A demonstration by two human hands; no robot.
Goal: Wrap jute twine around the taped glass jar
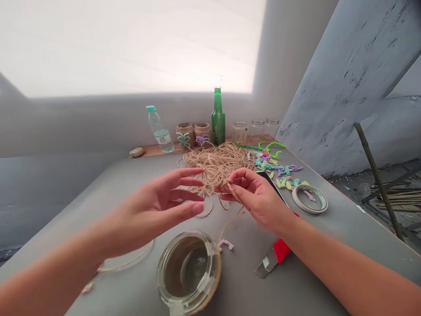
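The right hand is narrowly closed, its thumb and fingertips pinching a strand of tan jute twine that belongs to a loose, tangled heap at the middle of the grey bench. The left hand is wide open at 9 o'clock from the right, fingers spread and holding nothing, close in front of the heap. From the right hand, a thin length of twine drops toward 7 o'clock to a round clear glass jar, which sits at 6 o'clock from the heap with its open mouth facing up and twine showing along its right side. A small pink pipe-cleaner piece lies just beside the jar at 3 o'clock. A black smartphone lies partly under the right hand, and a red-handled utility knife rests at 6 o'clock from that hand. At 2 o'clock from the heap lie scattered pastel pipe-cleaner pieces, with a clear tape roll beyond them at 4 o'clock. At 12 o'clock, a tall green glass bottle stands on a wooden ledge among twine-wrapped jars, plain glass jars and a water bottle with a teal cap.
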